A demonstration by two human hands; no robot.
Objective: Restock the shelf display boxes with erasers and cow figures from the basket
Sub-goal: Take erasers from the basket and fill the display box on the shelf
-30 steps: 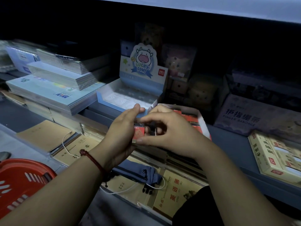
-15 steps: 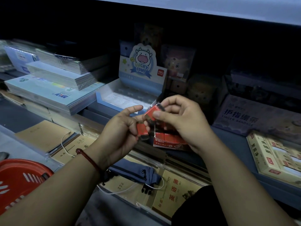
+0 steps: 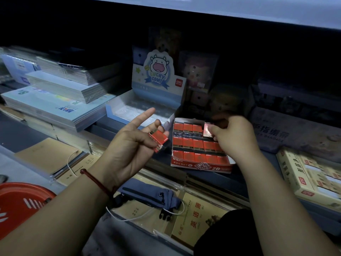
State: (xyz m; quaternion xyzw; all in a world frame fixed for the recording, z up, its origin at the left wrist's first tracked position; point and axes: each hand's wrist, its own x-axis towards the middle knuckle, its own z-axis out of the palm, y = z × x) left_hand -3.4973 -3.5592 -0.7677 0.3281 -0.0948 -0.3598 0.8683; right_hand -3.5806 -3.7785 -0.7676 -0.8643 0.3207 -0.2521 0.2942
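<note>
Since half a second ago the two hands have parted. The right hand (image 3: 234, 134) has carried one red eraser (image 3: 208, 129) out to the eraser box (image 3: 201, 166), at about three o'clock from centre. Its fingertips pinch that eraser over the back row, tilted, long axis running front to back like its neighbours. The open slot lies just beneath the grip, so the right hand is plainly the nearer one. The left hand (image 3: 129, 146), at nine o'clock from the box, clamps a spare eraser (image 3: 159, 140) between thumb and fingers, forefinger stretched out. The cow box (image 3: 147, 100) stands at twelve o'clock, the red basket (image 3: 20, 206) at seven.
</note>
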